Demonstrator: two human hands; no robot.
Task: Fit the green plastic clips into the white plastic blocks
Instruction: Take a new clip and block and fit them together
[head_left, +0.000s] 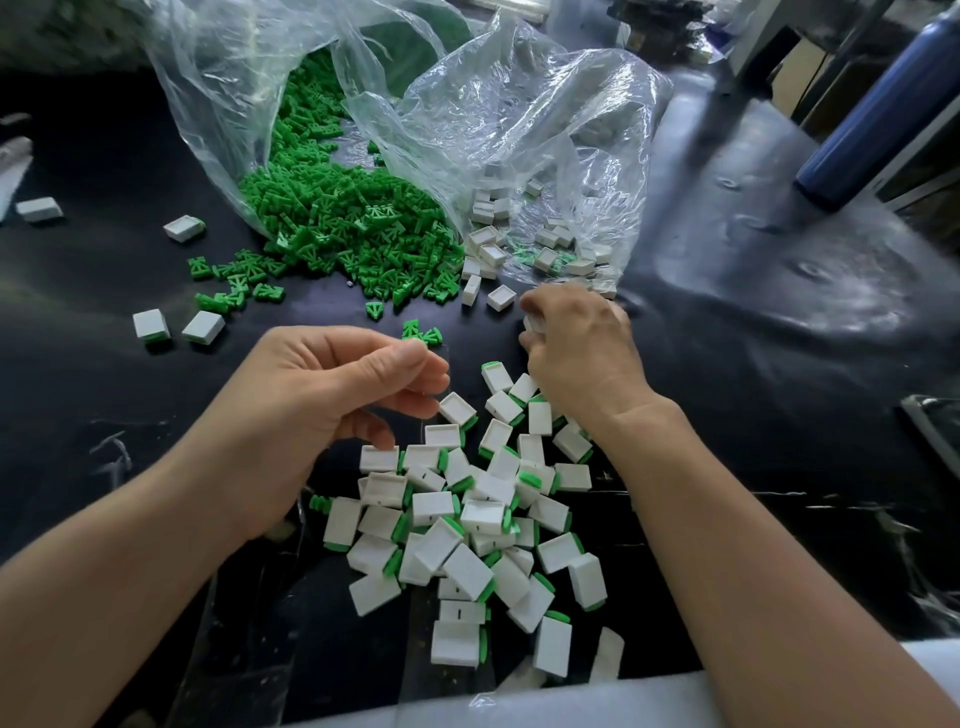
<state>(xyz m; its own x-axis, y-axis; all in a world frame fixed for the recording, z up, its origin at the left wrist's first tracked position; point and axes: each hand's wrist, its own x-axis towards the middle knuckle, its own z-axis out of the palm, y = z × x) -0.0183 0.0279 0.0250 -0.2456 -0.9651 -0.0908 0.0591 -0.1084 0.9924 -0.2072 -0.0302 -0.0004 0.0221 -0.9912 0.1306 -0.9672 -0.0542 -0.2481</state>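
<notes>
R hand (576, 353) grips white block (531, 325) nr bag (519, 119); L hand (332, 395) curled.

black worktop (769, 395): glossy, scuffed, pale glare across its right half. dark blue bottle (883, 109): standing at far right. pale padded strip (545, 701): along near edge. dim clutter behind, indistinct.

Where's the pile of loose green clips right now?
In the head view, the green clips spill from a clear bag at top centre-left, beyond the left hand, beside the empty white blocks.
</notes>
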